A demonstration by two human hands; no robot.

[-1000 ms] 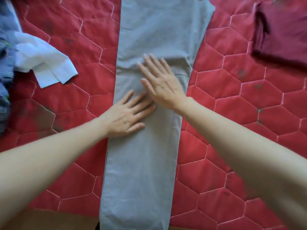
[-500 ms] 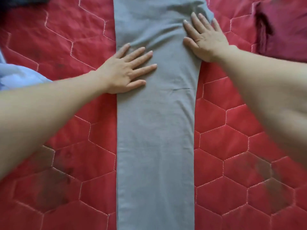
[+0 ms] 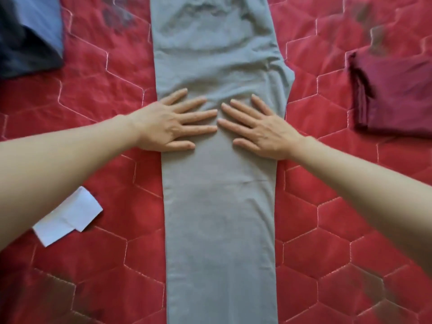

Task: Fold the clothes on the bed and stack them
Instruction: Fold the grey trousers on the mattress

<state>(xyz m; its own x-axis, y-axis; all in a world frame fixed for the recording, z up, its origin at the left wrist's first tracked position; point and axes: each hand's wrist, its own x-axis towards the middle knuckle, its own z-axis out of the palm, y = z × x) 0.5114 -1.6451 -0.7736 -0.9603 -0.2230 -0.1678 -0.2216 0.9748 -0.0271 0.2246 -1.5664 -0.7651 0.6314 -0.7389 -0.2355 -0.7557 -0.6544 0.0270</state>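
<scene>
Grey trousers [image 3: 219,218], folded leg over leg into one long strip, lie lengthwise down the middle of the red quilted bed [image 3: 327,230]. My left hand [image 3: 173,122] rests flat on the strip's left half, fingers spread. Beside it my right hand [image 3: 259,127] lies flat on the right half, and the fingertips of both nearly meet at the middle. Neither hand grips the cloth. Wrinkles show in the wider upper part above my hands. A folded maroon garment [image 3: 395,94] sits at the right edge of the bed.
A dark navy and blue pile of clothes [image 3: 28,36] lies at the top left. A white piece of fabric [image 3: 67,218] pokes out from under my left forearm at the lower left. Bare quilt lies between the trousers and the maroon garment.
My right hand has slid from the strip's upper right edge back down to its middle, next to my left hand. The camera view has shifted, and both hands sit lower in the frame.
</scene>
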